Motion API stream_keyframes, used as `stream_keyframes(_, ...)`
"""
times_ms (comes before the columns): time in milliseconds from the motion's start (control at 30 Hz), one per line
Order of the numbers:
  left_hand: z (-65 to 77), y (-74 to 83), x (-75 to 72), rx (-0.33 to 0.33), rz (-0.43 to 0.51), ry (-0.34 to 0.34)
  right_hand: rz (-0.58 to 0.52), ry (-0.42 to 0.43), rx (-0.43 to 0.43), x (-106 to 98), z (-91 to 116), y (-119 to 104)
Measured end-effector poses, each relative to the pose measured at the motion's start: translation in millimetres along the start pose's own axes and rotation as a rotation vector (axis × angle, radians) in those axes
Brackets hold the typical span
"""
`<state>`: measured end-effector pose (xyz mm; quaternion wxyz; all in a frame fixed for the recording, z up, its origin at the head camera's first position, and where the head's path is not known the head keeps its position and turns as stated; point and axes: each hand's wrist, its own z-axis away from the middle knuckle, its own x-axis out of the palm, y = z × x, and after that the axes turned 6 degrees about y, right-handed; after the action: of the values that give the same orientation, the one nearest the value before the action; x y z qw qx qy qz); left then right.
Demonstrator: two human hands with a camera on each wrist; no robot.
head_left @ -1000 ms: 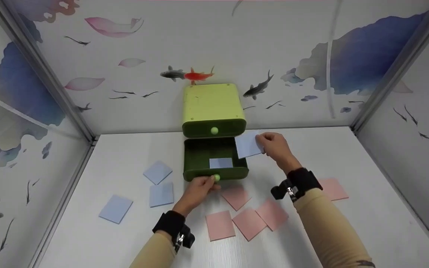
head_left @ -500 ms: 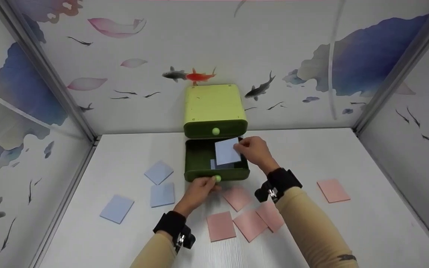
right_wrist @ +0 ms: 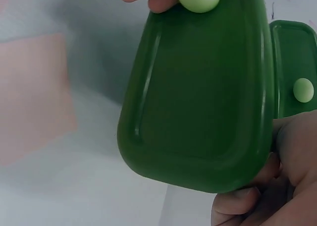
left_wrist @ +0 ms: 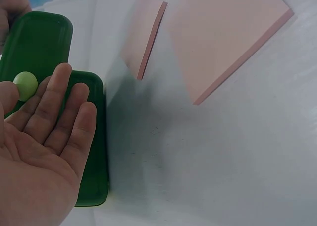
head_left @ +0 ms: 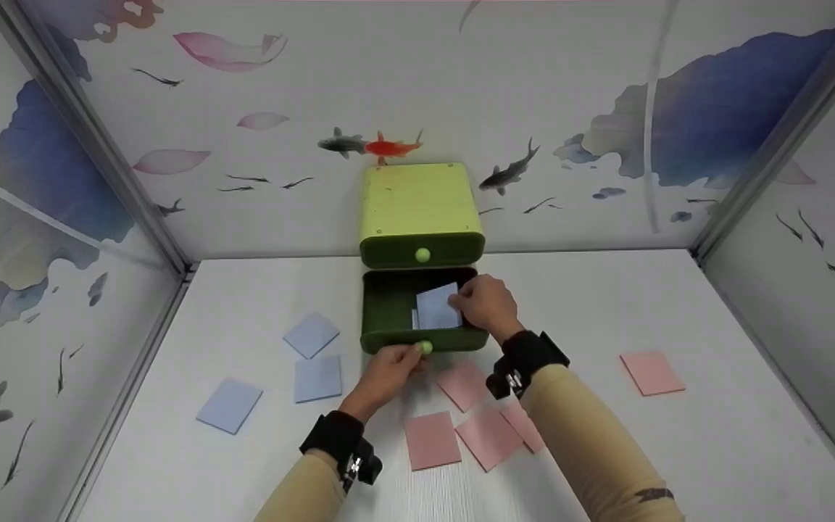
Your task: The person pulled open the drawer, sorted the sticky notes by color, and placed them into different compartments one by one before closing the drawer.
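A green two-drawer box stands against the back wall, its lower drawer (head_left: 388, 339) pulled out. My left hand (head_left: 387, 377) pinches the drawer's round light-green knob (left_wrist: 26, 86) between thumb and forefinger, the other fingers extended. Inside the drawer, my right hand (head_left: 486, 303) pinches a thin blue square (head_left: 438, 307) by its right edge, tilted up. Another blue square (head_left: 414, 319) lies in the drawer, mostly hidden behind the held one. From the right wrist view, the drawer front (right_wrist: 198, 97) hides the held square.
Several blue squares (head_left: 317, 378) lie on the white table left of the drawer. Several pink squares (head_left: 432, 441) are in front, partly under the right forearm, and a lone pink square (head_left: 652, 373) is at the right. The upper drawer (head_left: 396, 251) is closed.
My right hand has carried the blue square leftward from beside the drawer and down into it, over the other blue square. The left hand has stayed at the knob.
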<state>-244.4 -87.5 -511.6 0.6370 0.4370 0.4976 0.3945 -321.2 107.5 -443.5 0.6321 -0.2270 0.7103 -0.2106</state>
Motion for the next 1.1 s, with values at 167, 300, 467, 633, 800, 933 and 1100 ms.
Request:
stream_keyframes(167,-0.1,-0.9,0.0,-0.001,0.011,0.005,0.099,-0.033,0.050,3.5,0.8,-4.3)
stream_keyframes(300,0.4,-0.4,0.2,-0.012,0.009,0.010,0.183,-0.064,0.064,4.8,1.6,-8.3)
stream_keyframes(467,1.0,-0.4,0.0,-0.015,0.000,0.013,0.255,-0.079,0.056,5.4,3.1,-11.5)
stream_keyframes(633,0.5,-0.4,1.0,0.001,-0.009,0.018,0.320,-0.074,0.039,7.5,4.1,-12.1)
stream_keyframes(800,0.9,-0.2,1.3,0.025,-0.003,0.007,0.353,-0.086,0.021,9.1,4.9,-13.6)
stream_keyframes(933,1.1,0.4,1.1,0.022,-0.002,0.006,0.384,-0.082,0.013,10.4,5.5,-15.6)
stream_keyframes(1100,0.9,0.3,0.8,0.013,0.004,0.006,0.406,-0.066,0.011,11.8,5.9,-16.8)
